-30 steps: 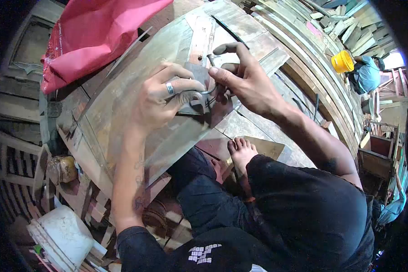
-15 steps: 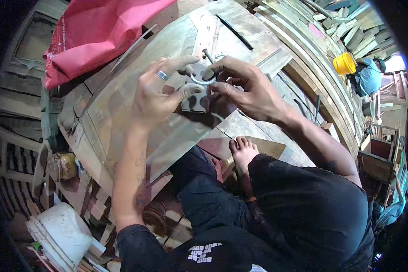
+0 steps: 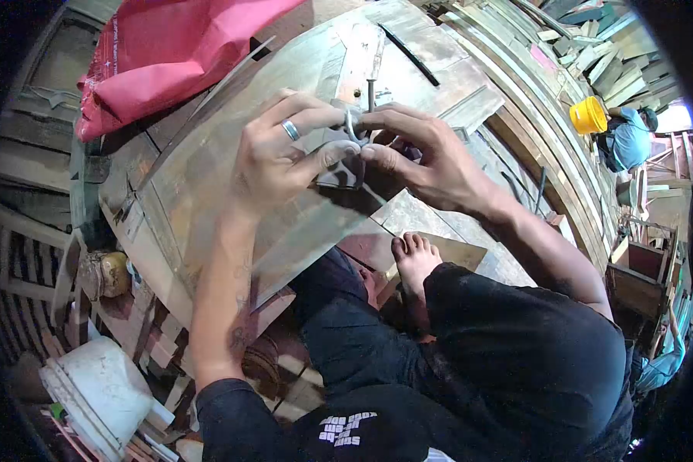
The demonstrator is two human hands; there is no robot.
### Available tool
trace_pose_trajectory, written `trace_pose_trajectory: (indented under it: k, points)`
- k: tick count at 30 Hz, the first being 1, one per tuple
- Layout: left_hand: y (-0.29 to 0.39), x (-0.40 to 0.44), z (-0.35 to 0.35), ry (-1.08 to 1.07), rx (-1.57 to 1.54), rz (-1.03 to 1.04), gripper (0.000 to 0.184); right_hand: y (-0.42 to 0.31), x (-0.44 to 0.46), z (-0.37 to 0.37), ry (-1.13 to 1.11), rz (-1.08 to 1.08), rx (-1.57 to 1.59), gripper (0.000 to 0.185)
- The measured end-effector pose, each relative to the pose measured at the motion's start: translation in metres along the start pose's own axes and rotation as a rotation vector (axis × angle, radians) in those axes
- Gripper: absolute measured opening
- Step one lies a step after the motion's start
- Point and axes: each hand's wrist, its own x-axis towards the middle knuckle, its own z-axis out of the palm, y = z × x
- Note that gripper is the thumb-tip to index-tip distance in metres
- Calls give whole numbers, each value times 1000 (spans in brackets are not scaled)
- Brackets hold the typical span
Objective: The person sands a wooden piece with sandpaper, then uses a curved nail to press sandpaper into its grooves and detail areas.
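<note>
A grey curved metal piece [image 3: 350, 127], hook- or ring-like, is held between my two hands above a worn wooden panel [image 3: 231, 208]. My left hand [image 3: 285, 146], with a ring on one finger, pinches its left side between thumb and fingers. From the right, my right hand [image 3: 416, 150] grips the same piece, its thumb tip close to the left thumb. A thin metal rod [image 3: 371, 92] stands up just beyond the fingers; whether it joins the curved piece is hidden. Partly covered below the hands is a small flat piece [image 3: 340, 179].
A dark thin bar [image 3: 410, 54] lies on the panel's far side. Red sheeting [image 3: 169, 69] hangs at the upper left. Long boards [image 3: 550, 154] run along the right. A white bucket [image 3: 104, 393] stands lower left. Another person [image 3: 627, 142] is by a yellow bucket [image 3: 587, 115].
My hands have closed in on the curved metal piece, which has turned from lying broad-side to more edge-on. My left fingers, spread around it before, now pinch it.
</note>
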Motion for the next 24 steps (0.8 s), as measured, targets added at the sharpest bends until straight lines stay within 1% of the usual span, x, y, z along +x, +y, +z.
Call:
trace_pose_trajectory:
  k: [1, 3, 4, 6, 10, 12, 13, 15, 16, 17, 19, 23, 24]
  points:
    - [-1, 0, 1, 0, -29, 29, 35, 3, 0, 1, -2, 1, -1, 37]
    - [2, -1, 3, 8, -36, 18, 34, 7, 1, 2, 27, -81, -103, 34]
    - [3, -1, 4, 13, -42, 8, 33, 6, 1, 3, 28, -79, -103, 34]
    - [4, -2, 4, 7, -42, 7, 32, 3, 3, 6, 32, 7, -73, 33]
    - [6, -1, 2, -6, -22, -4, 31, 4, 4, 9, 66, -39, -63, 38]
    - [6, 1, 1, 3, -13, 9, 31, -2, 2, 8, 74, 139, 147, 35]
    - [7, 1, 1, 9, -6, 23, 31, 3, 2, 8, 70, 139, 147, 35]
    - [7, 0, 1, 4, 21, 18, 31, 12, 4, 9, 295, 14, 243, 26]
    - [6, 1, 1, -3, 48, 16, 30, 8, 4, 7, 309, 88, 322, 26]
    - [6, 2, 0, -1, 48, 15, 30, 6, 3, 6, 321, 98, 415, 28]
    - [5, 3, -4, -89, 119, 94, 29, 8, 4, 4, 331, 86, 410, 28]
    - [4, 2, -3, -118, 136, 96, 31, 4, 6, 5, 305, 111, 513, 25]
    - [6, 3, -2, -97, 121, 55, 29, 6, 7, 6, 312, 90, 506, 23]
